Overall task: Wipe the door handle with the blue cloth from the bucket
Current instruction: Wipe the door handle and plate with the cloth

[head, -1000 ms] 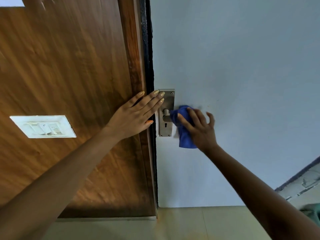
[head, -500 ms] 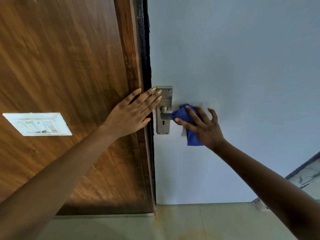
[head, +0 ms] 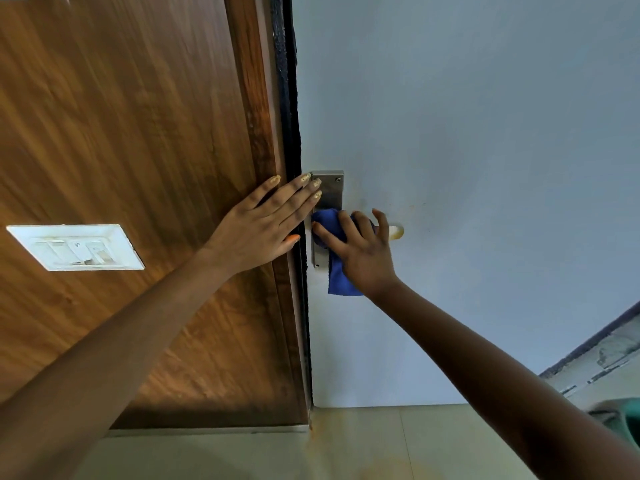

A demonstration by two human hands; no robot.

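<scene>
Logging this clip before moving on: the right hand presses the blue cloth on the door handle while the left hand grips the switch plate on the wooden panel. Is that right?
Not quite. The head view shows the left hand lying flat and open against the wooden panel beside the handle plate, well clear of the switch plate. The right hand does press the blue cloth on the door handle.

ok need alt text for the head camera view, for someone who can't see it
A person's right hand presses a blue cloth around a metal door handle on a pale door, while the left hand rests flat, fingers spread, against the wooden frame beside it. A white switch plate sits on the wood panel at left.
</scene>
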